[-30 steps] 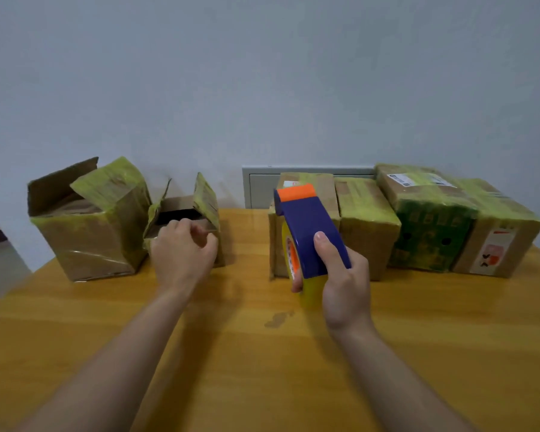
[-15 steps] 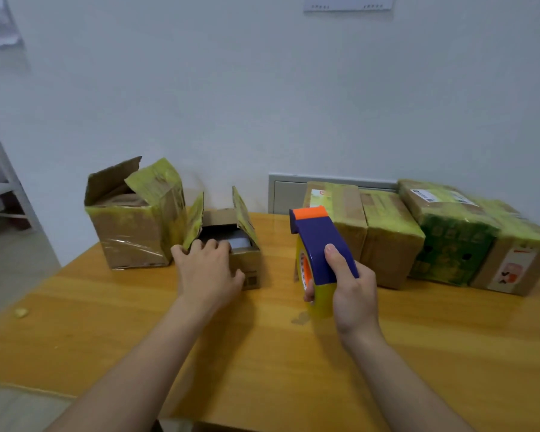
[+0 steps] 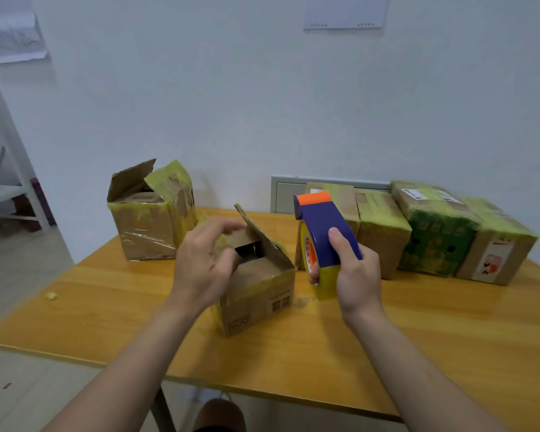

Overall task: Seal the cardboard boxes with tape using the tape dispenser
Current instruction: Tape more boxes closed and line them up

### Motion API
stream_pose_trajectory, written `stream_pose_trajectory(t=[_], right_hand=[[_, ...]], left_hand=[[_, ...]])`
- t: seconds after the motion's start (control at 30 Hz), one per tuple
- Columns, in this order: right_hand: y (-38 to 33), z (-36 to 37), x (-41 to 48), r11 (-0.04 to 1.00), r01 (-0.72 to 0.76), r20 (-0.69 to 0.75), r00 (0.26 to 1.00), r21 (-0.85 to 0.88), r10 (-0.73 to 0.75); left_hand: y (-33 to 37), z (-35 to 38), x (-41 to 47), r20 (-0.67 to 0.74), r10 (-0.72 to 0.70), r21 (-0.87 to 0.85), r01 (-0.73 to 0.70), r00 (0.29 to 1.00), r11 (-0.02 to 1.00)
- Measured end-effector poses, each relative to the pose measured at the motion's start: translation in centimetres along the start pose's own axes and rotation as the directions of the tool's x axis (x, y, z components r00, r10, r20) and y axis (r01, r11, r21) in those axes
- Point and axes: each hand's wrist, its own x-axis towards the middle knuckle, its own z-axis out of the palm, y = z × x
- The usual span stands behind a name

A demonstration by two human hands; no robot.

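Two open boxes and a row of four already taped ones stand on the wooden surface (image 3: pixel 387 338). Item in hand: small cardboard box (image 3: pixel 256 291), near the front middle of the surface, its top flaps partly raised and a dark gap showing between them; old yellowish tape clings to its upper edges. Left hand (image 3: pixel 201 266): laid over the box's left flap, fingers (image 3: pixel 228 224) curled loosely on the cardboard, apparently folding it inward; whether they pinch the flap or merely press it cannot be told. Right hand (image 3: pixel 353 275): closed around the tape dispenser (image 3: pixel 323 241), blue body with orange tip upward, yellow tape roll below, held upright just beside the small box on its right and clear of it. Second open box (image 3: pixel 150 226): larger, at the back left, flaps up, untouched. Taped boxes (image 3: pixel 418 232): side by side along the wall at the right, well apart from the work. Step judged in hand: closing the flaps of the small box ahead of taping. Next move, as a judgement: both flaps need pressing flat and holding level with the left hand, then the dispenser tipped over so its tape end meets the box side and can run across the seam.
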Motion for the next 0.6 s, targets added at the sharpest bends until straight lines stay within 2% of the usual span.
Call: stream_pose_trajectory(t=[0.1,0.17,0.23,0.33,0.4,0.5,0.6], right_hand=[[-0.5,-0.2,-0.2,1.000,0.007,0.008,1.000,-0.011,-0.007],[-0.8,-0.3,-0.2,1.000,0.013,0.010,1.000,-0.020,-0.013],[-1.0,-0.6,-0.1,0.999,0.021,0.014,1.000,-0.029,-0.021],[-1.0,-1.1,0.1,0.999,0.031,0.002,1.000,-0.035,-0.031],[-1.0,-1.4,0.3,0.999,0.025,-0.010,1.000,-0.032,-0.025],[-1.1,-1.7,0.4,1.000,0.018,-0.022,1.000,-0.013,-0.018],[-1.5,-1.8,0.6,0.999,0.046,-0.020,0.999,-0.023,-0.046]], left_hand=[[-3.2,0.2,0.7,0.247,-0.110,0.022,0.108,0.963,0.994],[-3.7,0.7,0.9,0.426,-0.114,0.084,0.086,0.897,0.993],[-3.4,1.3,1.0,0.530,-0.118,0.199,0.012,0.840,0.980],[-3.3,2.1,1.8,0.564,-0.101,0.347,-0.124,0.819,0.930],[-3.2,2.4,2.2,0.558,-0.088,0.346,-0.134,0.825,0.929],[-2.5,3.2,1.4,0.527,-0.100,0.236,-0.032,0.844,0.971],[-1.1,4.2,0.5,0.522,-0.207,0.217,0.106,0.827,0.970]])
